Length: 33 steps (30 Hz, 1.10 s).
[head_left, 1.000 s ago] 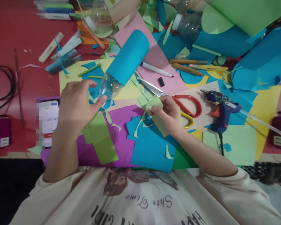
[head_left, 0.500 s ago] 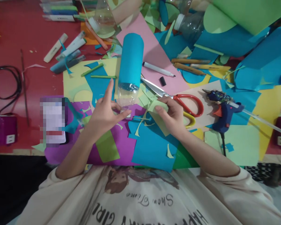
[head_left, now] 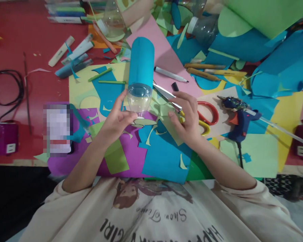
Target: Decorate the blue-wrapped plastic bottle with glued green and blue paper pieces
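Observation:
A clear plastic bottle [head_left: 140, 102] lies with its neck toward me, its body wrapped in blue paper [head_left: 141, 60]. My left hand [head_left: 113, 126] is closed at its neck end, the index finger along the side and the thumb by the neck. A pale green leaf-shaped paper piece [head_left: 145, 122] shows just below the thumb; whether the hand also holds it is unclear. My right hand [head_left: 188, 121] hovers over the scissors [head_left: 208, 112], fingers curved and apart, with no object visible between them. Light green paper scraps [head_left: 164, 109] lie beneath its fingertips.
A blue glue gun [head_left: 238, 124] lies at the right with its cord toward me. A marker [head_left: 170, 74] and its black cap [head_left: 175, 86] lie beyond the scissors. At the left are a phone [head_left: 58, 129] and several markers [head_left: 77, 53]. Coloured paper covers much of the table.
My left hand has closed in on the bottle's neck end. My right hand has let go of the light green paper and opened over the scissors. The leaf-shaped piece now shows below the bottle neck.

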{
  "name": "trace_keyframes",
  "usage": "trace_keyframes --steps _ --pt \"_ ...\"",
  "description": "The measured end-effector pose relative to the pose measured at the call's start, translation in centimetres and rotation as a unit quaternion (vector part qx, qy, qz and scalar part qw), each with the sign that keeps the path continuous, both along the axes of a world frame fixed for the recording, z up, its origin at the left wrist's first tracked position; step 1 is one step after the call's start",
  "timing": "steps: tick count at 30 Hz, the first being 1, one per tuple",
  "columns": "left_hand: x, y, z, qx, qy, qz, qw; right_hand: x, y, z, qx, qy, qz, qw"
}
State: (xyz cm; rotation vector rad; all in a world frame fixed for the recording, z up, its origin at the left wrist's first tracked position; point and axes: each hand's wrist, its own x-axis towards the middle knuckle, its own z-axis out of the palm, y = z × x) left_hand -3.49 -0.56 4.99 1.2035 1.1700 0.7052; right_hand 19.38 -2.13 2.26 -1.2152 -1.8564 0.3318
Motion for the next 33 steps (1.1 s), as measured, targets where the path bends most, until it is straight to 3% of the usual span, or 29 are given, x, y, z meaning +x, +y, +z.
trace_keyframes --steps 3,6,11,15,17,21,25,28,33 --pt "1.1 -0.4 0.6 -0.094 -0.156 0.037 0.983 -0.2 -0.4 0.2 -0.01 -0.006 0.114 0.993" --pt "2.4 -1.3 0.3 -0.126 -0.203 0.053 0.969 -0.8 -1.2 0.1 -0.037 -0.009 0.166 0.985" --pt "3.0 -2.7 -1.6 -0.104 -0.159 -0.083 0.978 -1.4 -1.6 -0.2 -0.015 0.009 0.133 0.991" --pt "0.8 -2.1 -1.5 -0.113 -0.121 -0.076 0.983 -1.4 -1.4 -0.1 -0.008 0.018 0.15 0.988" --pt "-0.6 -1.1 -0.7 -0.111 -0.024 -0.079 0.99 -1.3 -1.4 0.0 0.008 0.026 0.152 0.988" --pt "-2.2 1.0 0.6 0.055 0.156 -0.055 0.985 -1.5 -1.6 -0.1 0.036 0.023 0.16 0.986" --pt "-1.5 2.6 0.2 0.283 0.251 0.021 0.926 -1.9 -1.7 0.0 0.005 0.038 0.185 0.982" --pt "-0.6 3.2 -0.5 0.383 0.26 -0.027 0.886 -2.1 -2.3 0.6 -0.035 0.067 0.189 0.979" --pt "0.2 2.8 -1.4 0.454 0.228 -0.099 0.856 -1.8 -4.6 1.6 -0.098 0.093 0.194 0.972"
